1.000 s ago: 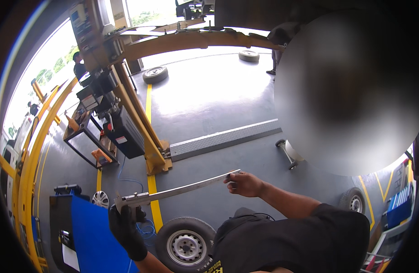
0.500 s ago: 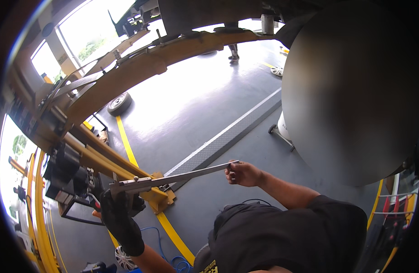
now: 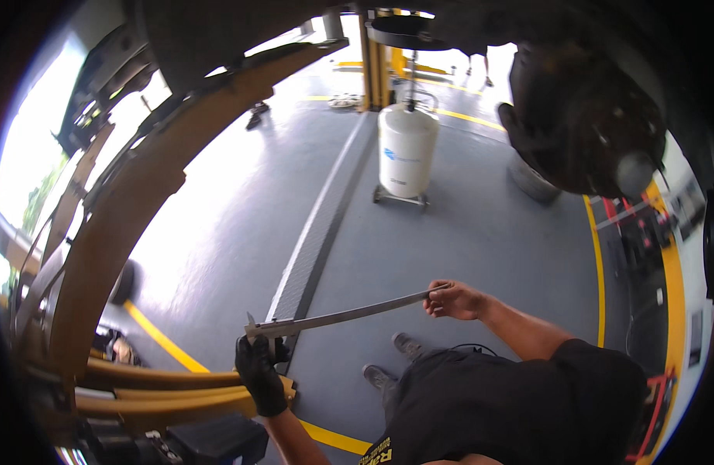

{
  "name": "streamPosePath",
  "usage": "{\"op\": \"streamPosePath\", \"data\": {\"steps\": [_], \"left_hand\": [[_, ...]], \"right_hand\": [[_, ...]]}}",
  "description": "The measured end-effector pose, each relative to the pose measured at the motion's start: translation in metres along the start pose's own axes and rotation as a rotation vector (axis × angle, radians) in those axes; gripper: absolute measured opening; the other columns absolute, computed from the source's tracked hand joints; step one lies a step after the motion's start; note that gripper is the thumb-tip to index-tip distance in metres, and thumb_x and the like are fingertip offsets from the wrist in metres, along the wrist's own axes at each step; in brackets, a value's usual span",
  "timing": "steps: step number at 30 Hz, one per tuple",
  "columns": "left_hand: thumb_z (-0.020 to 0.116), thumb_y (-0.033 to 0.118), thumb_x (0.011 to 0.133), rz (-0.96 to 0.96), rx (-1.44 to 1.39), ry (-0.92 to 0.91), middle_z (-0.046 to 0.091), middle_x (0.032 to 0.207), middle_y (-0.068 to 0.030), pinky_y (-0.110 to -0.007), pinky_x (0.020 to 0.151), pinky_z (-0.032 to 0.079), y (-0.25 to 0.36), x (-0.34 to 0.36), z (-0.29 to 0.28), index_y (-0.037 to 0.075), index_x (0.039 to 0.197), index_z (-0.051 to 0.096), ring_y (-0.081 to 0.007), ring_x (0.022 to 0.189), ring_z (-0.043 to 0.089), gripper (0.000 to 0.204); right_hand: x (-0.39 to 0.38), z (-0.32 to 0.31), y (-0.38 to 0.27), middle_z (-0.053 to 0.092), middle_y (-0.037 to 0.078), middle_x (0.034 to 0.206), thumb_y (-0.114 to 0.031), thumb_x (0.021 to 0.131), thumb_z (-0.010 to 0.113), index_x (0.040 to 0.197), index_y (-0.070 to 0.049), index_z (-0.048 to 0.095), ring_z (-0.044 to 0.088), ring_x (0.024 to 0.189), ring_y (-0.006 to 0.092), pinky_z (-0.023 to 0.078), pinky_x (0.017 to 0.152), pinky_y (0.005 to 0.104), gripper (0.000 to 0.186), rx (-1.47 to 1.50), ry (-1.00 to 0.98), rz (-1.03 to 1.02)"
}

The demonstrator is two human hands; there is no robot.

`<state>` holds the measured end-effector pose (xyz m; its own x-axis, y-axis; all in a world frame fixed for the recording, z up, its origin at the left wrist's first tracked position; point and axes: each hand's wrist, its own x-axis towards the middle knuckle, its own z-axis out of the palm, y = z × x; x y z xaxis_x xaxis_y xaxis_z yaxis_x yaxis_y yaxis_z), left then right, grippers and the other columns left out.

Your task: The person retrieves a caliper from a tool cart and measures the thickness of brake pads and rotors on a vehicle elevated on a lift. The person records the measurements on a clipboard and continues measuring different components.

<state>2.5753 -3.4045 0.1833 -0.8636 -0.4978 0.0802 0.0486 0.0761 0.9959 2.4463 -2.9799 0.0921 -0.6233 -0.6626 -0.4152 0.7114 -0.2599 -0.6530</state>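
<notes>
A long metal vernier caliper (image 3: 349,314) stretches between my two hands in front of my body. My left hand (image 3: 260,378), in a black glove, is closed around its jaw end, where the slide sits; the jaw tips point up past the fingers. My bare right hand (image 3: 458,301) pinches the thin far end of the beam between thumb and fingers. The caliper slants slightly upward to the right and touches nothing but my hands.
A yellow lift arm (image 3: 124,198) curves along the left under a raised vehicle. The dark hub assembly (image 3: 586,116) hangs at upper right. Ahead stands a white wheeled tank (image 3: 407,151). A floor ramp strip (image 3: 318,225) runs ahead; yellow lift-post parts (image 3: 179,395) lie low left.
The view has swung to the right, bringing the white tank and hub fully into sight. Both hands still hold the caliper, which now lies farther from the yellow lift post.
</notes>
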Motion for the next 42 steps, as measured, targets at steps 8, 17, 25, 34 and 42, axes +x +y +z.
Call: {"op": "streamPosePath", "data": {"steps": [8, 17, 25, 34, 42], "left_hand": [[0.054, 0.025, 0.107, -0.203, -0.185, -0.581, 0.068, 0.086, -0.01, -0.03, 0.06, 0.059, -0.041, 0.004, 0.191, -0.001, 0.111, 0.061, -0.0175, 0.07, 0.068, 0.028], [0.053, 0.026, 0.106, -0.276, -0.14, -1.233, 0.064, 0.081, -0.0073, -0.027, 0.06, 0.053, -0.082, -0.173, 0.57, 0.002, 0.107, 0.064, -0.0154, 0.07, 0.063, 0.027], [0.055, 0.028, 0.105, -0.02, 0.401, -1.746, 0.071, 0.093, -0.014, -0.033, 0.07, 0.059, -0.078, -0.456, 0.862, -0.002, 0.116, 0.062, -0.0215, 0.077, 0.07, 0.033], [0.057, 0.022, 0.103, -0.258, 0.658, -1.824, 0.071, 0.093, -0.0143, -0.034, 0.067, 0.06, -0.055, -0.565, 1.014, -0.002, 0.116, 0.061, -0.0224, 0.077, 0.072, 0.028], [0.059, 0.027, 0.102, -0.216, 0.54, -1.655, 0.071, 0.092, -0.0141, -0.033, 0.065, 0.058, -0.01, -0.534, 1.245, -0.003, 0.115, 0.061, -0.0215, 0.074, 0.071, 0.033]], "right_hand": [[-0.199, -0.074, 0.052, 0.073, 0.006, 0.094, -0.022, 0.096, 0.074, 0.094, -0.013, 0.068, 0.07, 0.087, 0.017, 0.054, 0.077, 0.0314, 0.011, 0.087, 0.421, -0.459], [-0.506, -0.277, 0.142, 0.074, 0.0, 0.093, -0.034, 0.092, 0.078, 0.095, -0.014, 0.071, 0.068, 0.091, 0.0126, 0.049, 0.082, 0.032, 0.022, -0.103, 0.863, -0.506], [-0.709, -0.401, 0.328, 0.075, -0.001, 0.091, -0.034, 0.092, 0.078, 0.1, -0.012, 0.076, 0.067, 0.086, 0.0098, 0.048, 0.079, 0.0302, 0.023, 0.2, 1.18, -0.583], [-0.748, -0.453, 0.344, 0.076, 0.004, 0.088, -0.023, 0.093, 0.076, 0.106, -0.003, 0.075, 0.071, 0.088, 0.0129, 0.05, 0.088, 0.0301, 0.024, 0.539, 1.035, -0.473], [-0.878, -0.695, 0.129, 0.077, 0.002, 0.09, -0.027, 0.096, 0.072, 0.109, -0.006, 0.075, 0.069, 0.095, 0.0136, 0.044, 0.102, 0.0345, 0.025, 0.273, 0.754, -0.381]]}}
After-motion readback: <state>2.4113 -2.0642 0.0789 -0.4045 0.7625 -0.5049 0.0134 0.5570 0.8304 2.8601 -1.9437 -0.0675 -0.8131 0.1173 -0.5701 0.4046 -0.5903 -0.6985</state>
